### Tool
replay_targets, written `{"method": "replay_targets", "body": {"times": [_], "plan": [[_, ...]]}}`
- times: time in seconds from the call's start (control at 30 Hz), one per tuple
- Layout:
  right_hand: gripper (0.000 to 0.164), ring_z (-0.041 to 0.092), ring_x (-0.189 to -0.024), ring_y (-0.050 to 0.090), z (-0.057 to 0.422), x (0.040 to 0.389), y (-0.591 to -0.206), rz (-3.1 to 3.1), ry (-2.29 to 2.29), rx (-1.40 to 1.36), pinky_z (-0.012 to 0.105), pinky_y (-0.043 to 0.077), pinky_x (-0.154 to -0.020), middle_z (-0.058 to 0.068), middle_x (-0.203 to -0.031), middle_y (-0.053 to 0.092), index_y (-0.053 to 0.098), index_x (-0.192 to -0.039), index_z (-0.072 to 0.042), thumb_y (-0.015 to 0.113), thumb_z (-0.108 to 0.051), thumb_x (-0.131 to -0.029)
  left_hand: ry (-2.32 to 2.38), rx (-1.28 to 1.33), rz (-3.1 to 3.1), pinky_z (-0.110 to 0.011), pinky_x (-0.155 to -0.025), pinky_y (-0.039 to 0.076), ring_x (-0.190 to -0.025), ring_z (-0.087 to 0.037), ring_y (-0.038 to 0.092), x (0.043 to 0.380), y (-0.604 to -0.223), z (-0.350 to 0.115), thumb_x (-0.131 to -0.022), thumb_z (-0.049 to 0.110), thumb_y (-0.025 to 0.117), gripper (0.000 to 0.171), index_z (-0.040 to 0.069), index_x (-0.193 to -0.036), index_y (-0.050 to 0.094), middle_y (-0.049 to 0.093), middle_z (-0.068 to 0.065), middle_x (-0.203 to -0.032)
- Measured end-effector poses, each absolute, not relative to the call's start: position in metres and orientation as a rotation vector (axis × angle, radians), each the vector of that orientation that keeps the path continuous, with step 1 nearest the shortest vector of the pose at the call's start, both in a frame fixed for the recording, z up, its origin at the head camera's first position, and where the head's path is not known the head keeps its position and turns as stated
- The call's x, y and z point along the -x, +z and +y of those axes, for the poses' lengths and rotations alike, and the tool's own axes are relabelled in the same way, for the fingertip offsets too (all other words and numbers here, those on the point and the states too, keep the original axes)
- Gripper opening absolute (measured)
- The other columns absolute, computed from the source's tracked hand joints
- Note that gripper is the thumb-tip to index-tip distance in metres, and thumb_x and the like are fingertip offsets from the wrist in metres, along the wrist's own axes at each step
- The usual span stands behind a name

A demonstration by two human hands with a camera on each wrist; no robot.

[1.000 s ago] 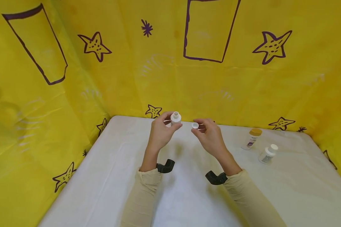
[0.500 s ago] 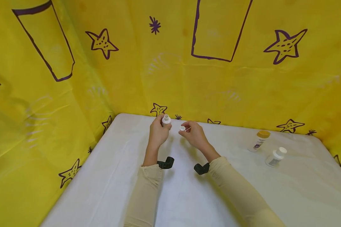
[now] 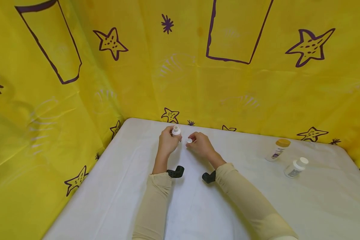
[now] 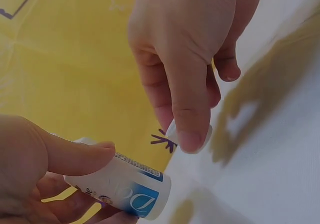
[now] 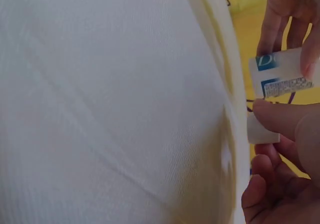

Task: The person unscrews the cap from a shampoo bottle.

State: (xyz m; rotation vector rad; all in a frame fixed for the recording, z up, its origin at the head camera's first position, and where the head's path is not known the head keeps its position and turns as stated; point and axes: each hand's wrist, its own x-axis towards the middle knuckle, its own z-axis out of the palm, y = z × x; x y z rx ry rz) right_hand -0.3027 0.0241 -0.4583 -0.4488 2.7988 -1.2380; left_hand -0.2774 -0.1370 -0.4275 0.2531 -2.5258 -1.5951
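My left hand grips a small white bottle over the far part of the table, its uncapped neck facing up toward the head camera. The left wrist view shows a blue patch and printed text on this bottle. Just to the right, my right hand pinches a white screw cap between thumb and fingers. The cap is apart from the bottle, its hollow side visible in the head view. Seen from the right wrist, the cap lies close beside the bottle.
A white bottle with a yellow cap stands at the table's right. Nearer to me is another white bottle, with a white cap on. A white cloth covers the table. Yellow sheeting with purple drawings rises behind and at the left.
Both hands have come down somewhat, with the bottle and cap still held. My right hand has moved left, nearer the left hand. The head view has shifted slightly.
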Motion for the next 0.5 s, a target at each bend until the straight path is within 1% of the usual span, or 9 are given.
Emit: {"method": "replay_targets", "body": {"times": [0.2, 0.5], "plan": [[0.028, 0.023, -0.090, 0.060, 0.0184, 0.3018, -0.4612, 2.800, -1.181, 0.476, 0.035, 0.051, -0.084, 0.012, -0.099, 0.067, 0.069, -0.111, -0.003, 0.079, -0.015, -0.088, -1.597, -0.274, -2.521, -0.047, -0.101, 0.054, -0.119, -0.032, 0.063, 0.2791, -0.4327, -0.1387, -0.088, 0.004, 0.073, 0.050, 0.000, -0.135, 0.058, 0.066, -0.020, -0.131], [0.031, 0.022, -0.092, 0.059, 0.0156, 0.3013, -0.4633, 2.741, -1.120, 0.432, 0.037, 0.053, -0.088, 0.010, -0.103, 0.067, 0.068, -0.116, -0.004, 0.078, -0.019, -0.091, -1.622, -0.346, -2.549, -0.048, -0.107, 0.052, -0.125, -0.033, 0.061, 0.2776, -0.4320, -0.1376, -0.088, 0.003, 0.073, 0.052, 0.001, -0.137, 0.056, 0.063, -0.019, -0.138]]}}
